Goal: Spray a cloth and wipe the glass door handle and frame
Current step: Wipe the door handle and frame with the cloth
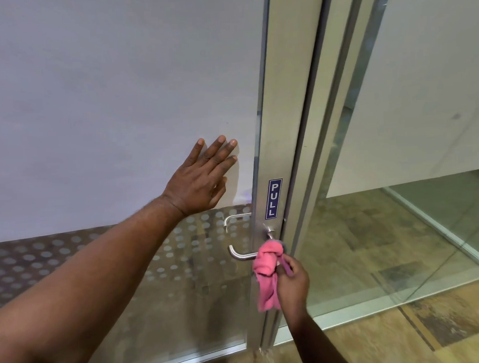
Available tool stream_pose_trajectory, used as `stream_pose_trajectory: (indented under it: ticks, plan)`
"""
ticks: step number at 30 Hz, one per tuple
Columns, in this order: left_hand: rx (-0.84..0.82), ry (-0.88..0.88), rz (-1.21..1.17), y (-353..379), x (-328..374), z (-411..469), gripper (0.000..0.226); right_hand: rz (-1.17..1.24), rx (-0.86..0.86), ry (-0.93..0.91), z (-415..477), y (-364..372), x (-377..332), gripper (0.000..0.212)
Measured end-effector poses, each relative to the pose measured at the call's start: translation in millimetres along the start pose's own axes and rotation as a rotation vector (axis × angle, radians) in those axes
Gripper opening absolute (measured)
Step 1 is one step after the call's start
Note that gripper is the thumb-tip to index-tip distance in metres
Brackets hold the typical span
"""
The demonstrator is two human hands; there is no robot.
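A frosted glass door (108, 104) fills the left of the head view, edged by a silver metal frame (287, 111) with a blue PULL sticker (273, 198). A steel lever handle (239, 256) juts out from the frame low down. My right hand (292, 281) grips a bunched pink cloth (267, 272) and presses it against the handle's base, hiding that end. My left hand (203, 180) rests flat on the frosted glass with its fingers spread, up and left of the handle. No spray bottle is in view.
A second handle (234, 219) shows through the dotted lower strip of the door glass. To the right stands a fixed glass panel (397, 230) with its own metal post. Brown patterned floor tiles (428, 326) lie below.
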State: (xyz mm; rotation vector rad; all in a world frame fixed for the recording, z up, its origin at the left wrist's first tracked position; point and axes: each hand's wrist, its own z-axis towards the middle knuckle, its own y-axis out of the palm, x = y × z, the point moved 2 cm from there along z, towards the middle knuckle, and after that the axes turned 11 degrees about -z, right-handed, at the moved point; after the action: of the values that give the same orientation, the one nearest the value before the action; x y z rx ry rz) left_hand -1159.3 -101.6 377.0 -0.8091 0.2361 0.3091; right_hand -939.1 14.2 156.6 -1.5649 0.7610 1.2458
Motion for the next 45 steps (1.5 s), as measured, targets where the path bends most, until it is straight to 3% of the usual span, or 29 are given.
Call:
stream_pose_trajectory:
  ticks: [2, 10, 16, 23, 28, 33, 36, 40, 42, 45]
  plan:
    - [-0.019, -0.037, -0.044, -3.1, 5.2, 0.6, 0.058, 0.032, -0.075, 0.005, -5.3, -4.3, -2.3, 0.048]
    - [-0.053, -0.18, -0.186, -16.9, 55.2, -16.8, 0.053, 0.253, -0.117, -0.052, -12.5, -32.4, -51.7, 0.031]
    - [-0.138, -0.232, -0.448, -26.6, 119.7, -36.2, 0.061, 0.344, -0.077, -0.136, -24.9, -59.6, -90.1, 0.021]
    - [-0.159, -0.284, -0.625, -65.5, 179.8, -23.2, 0.064, 0.413, -0.126, -0.248, -47.6, -108.8, -127.0, 0.024]
    - [-0.213, -0.505, -0.865, -93.1, 203.9, -13.9, 0.076, 0.514, -0.278, -0.352, -65.8, -154.6, -147.0, 0.022]
    - [-0.123, -0.676, -1.174, -116.5, 229.9, -1.9, 0.067, 0.645, -0.303, -0.341, -84.0, -190.2, -145.7, 0.028]
    - [-0.137, -0.69, -1.27, -136.5, 243.5, 7.0, 0.065, 0.623, -0.273, -0.3, -93.3, -214.1, -143.8, 0.039]
    - [-0.202, -0.56, -1.335, -168.4, 271.9, 15.5, 0.071, 0.463, -0.367, -0.309, -114.7, -246.9, -144.6, 0.055]
    - [-0.192, -0.533, -1.332, -178.8, 285.0, 15.6, 0.072, 0.406, -0.362, -0.329, -128.1, -259.8, -142.3, 0.051]
    - [-0.095, -0.609, -1.333, -190.7, 299.5, 7.2, 0.073, 0.49, -0.214, -0.285, -156.3, -283.7, -136.8, 0.044]
